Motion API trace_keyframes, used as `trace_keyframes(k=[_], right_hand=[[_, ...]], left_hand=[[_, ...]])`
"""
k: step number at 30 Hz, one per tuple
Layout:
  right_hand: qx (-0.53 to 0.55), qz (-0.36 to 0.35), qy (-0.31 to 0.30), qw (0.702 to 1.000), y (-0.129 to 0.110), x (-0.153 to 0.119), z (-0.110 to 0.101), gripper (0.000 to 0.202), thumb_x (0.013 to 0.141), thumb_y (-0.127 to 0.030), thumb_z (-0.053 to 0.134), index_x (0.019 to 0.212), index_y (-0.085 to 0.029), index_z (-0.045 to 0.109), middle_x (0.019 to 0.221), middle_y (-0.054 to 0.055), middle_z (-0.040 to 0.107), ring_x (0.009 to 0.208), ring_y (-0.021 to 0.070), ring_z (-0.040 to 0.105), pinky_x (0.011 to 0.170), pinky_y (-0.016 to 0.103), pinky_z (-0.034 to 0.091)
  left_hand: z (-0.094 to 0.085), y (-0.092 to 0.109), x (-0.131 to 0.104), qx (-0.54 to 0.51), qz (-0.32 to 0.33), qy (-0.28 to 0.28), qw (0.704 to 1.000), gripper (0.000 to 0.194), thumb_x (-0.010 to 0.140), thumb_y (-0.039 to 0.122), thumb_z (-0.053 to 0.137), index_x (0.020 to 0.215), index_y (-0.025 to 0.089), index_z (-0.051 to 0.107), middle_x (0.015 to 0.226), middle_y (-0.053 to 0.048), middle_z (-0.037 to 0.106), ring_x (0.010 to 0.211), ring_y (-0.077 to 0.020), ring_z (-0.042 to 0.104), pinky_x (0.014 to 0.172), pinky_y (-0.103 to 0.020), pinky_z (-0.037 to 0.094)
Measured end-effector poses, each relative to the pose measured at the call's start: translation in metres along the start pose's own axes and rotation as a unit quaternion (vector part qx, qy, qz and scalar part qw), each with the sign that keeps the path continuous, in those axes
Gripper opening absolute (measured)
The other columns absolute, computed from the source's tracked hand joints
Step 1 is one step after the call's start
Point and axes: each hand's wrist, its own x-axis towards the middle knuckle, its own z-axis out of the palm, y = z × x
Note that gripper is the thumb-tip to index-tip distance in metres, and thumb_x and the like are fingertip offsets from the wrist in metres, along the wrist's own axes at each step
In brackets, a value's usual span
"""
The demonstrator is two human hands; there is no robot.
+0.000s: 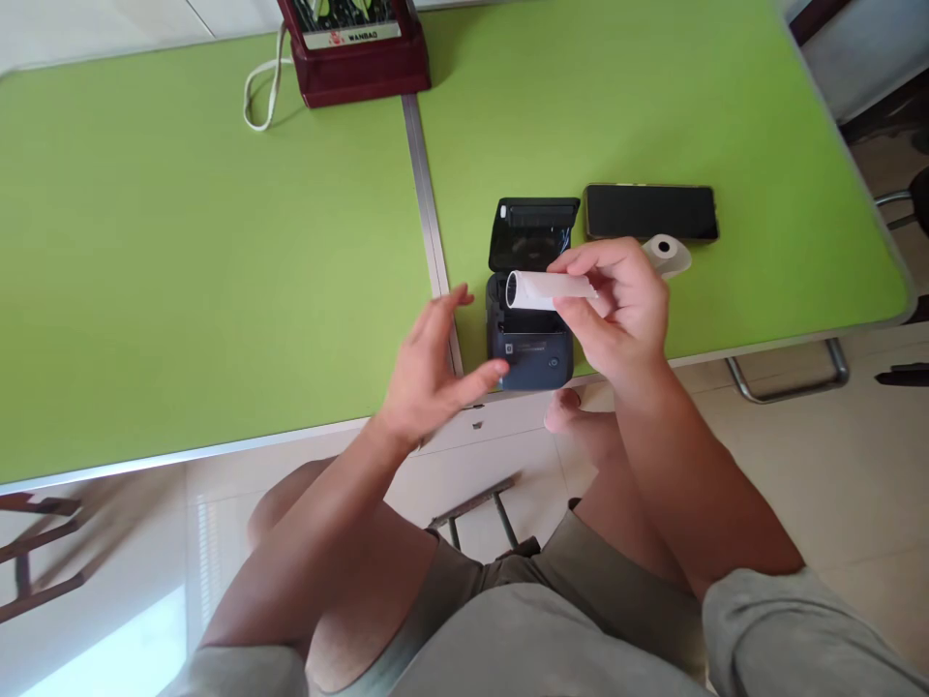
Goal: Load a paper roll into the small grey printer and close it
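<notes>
Over the near edge of the green table (218,290), we are holding a white paper roll (541,289) in our right hand (616,310), thumb and fingers closed around its right end so that the roll is lying level with its open core end pointing left. It is hovering just above the small dark printer (528,334), whose lid (533,232) is standing tipped open toward the far side, leaving the paper bay exposed beneath the roll. Our left hand (428,373) is floating just left of the printer, fingers spread and loose, gripping nothing; whether its fingertips are brushing the printer's front corner we cannot tell.

We are judging this as the loading step: the roll is lined up over the bay but not yet seated. The next move is asking us to lower the roll squarely between the bay walls, keeping it level, while the free hand is steadying the printer body so it is not sliding toward the table edge.

Just behind our right hand a second, smaller roll (666,252) is standing on end, and a black phone (651,212) is lying flat beyond it. Far back, a dark red appliance (355,53) is sitting with its white cord (261,97) looping on the table.
</notes>
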Motion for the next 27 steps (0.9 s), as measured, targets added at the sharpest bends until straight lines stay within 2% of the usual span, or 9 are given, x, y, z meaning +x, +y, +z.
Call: trace_keyframes(k=[2,5,8,10,13,17,22,24,27], right_hand=[[-0.016,0.003,-0.006,1.000,-0.011,0.001,0.001,0.025,0.093,-0.054,0.065,0.097,-0.031,0.056,0.099,0.006,0.072,0.096,0.0253,0.071,0.076,0.043,0.060],[0.000,-0.008,-0.011,1.000,-0.021,0.002,0.003,0.024,0.093,-0.050,0.068,0.093,-0.029,0.055,0.097,0.004,0.073,0.094,0.0232,0.072,0.077,0.040,0.059],[0.013,-0.021,-0.040,0.999,-0.018,0.002,0.003,0.018,0.094,-0.040,0.068,0.094,-0.027,0.056,0.100,0.004,0.074,0.095,0.0213,0.072,0.078,0.037,0.059],[-0.013,-0.035,-0.063,0.997,-0.013,0.002,0.002,0.013,0.092,-0.032,0.068,0.096,-0.026,0.057,0.103,0.005,0.075,0.098,0.0218,0.073,0.081,0.038,0.060],[-0.059,-0.058,-0.084,0.993,-0.009,0.004,0.001,0.015,0.087,-0.019,0.068,0.096,-0.026,0.058,0.106,0.004,0.078,0.100,0.0229,0.075,0.086,0.041,0.060],[-0.071,-0.070,-0.082,0.992,-0.010,0.006,0.002,0.016,0.090,-0.020,0.069,0.086,-0.027,0.056,0.104,0.001,0.079,0.108,0.0252,0.076,0.097,0.049,0.061],[-0.046,-0.059,-0.062,0.995,-0.020,0.004,0.003,0.020,0.094,-0.029,0.069,0.082,-0.028,0.053,0.102,0.000,0.078,0.120,0.0270,0.071,0.107,0.056,0.058],[-0.036,-0.062,-0.058,0.996,-0.024,0.003,0.004,0.017,0.094,-0.029,0.069,0.084,-0.029,0.056,0.102,0.001,0.078,0.121,0.0274,0.071,0.107,0.056,0.058],[-0.011,-0.085,-0.063,0.994,-0.027,0.002,0.006,0.009,0.093,-0.022,0.068,0.095,-0.030,0.062,0.104,0.001,0.079,0.119,0.0257,0.073,0.104,0.052,0.061]], left_hand=[[-0.005,0.004,0.010,-0.035,-0.007,0.033,0.999,0.089,0.093,0.086,0.042,0.154,0.020,0.041,0.143,-0.016,0.065,0.135,-0.0288,0.063,0.112,-0.045,0.054],[-0.004,0.009,0.022,-0.108,0.008,0.026,0.994,0.081,0.093,0.085,0.044,0.145,0.024,0.052,0.134,-0.013,0.070,0.122,-0.0261,0.069,0.106,-0.043,0.058],[0.001,0.008,0.030,-0.164,0.041,0.043,0.985,0.056,0.098,0.071,0.056,0.128,0.024,0.064,0.124,-0.009,0.075,0.106,-0.0214,0.073,0.095,-0.038,0.060],[0.002,0.004,0.034,-0.170,0.072,0.060,0.981,0.040,0.098,0.057,0.067,0.121,0.024,0.067,0.118,-0.007,0.077,0.104,-0.0195,0.072,0.091,-0.035,0.059],[0.002,0.001,0.037,-0.169,0.086,0.071,0.979,0.029,0.096,0.047,0.074,0.115,0.025,0.069,0.113,-0.006,0.076,0.105,-0.0191,0.070,0.087,-0.034,0.058],[0.000,0.004,0.039,-0.239,0.084,0.048,0.966,0.038,0.091,0.056,0.076,0.115,0.027,0.067,0.110,-0.006,0.073,0.102,-0.0197,0.070,0.089,-0.037,0.060],[-0.011,0.014,0.041,-0.381,0.052,-0.068,0.921,0.056,0.088,0.074,0.069,0.124,0.033,0.061,0.126,-0.005,0.072,0.114,-0.0253,0.073,0.094,-0.044,0.064],[-0.014,0.016,0.041,-0.420,0.021,-0.099,0.902,0.060,0.086,0.074,0.071,0.129,0.033,0.058,0.127,-0.005,0.072,0.115,-0.0265,0.074,0.091,-0.044,0.065],[-0.015,0.014,0.039,-0.436,-0.010,-0.098,0.895,0.066,0.079,0.074,0.078,0.126,0.030,0.060,0.122,-0.006,0.074,0.113,-0.0261,0.075,0.094,-0.043,0.065]])
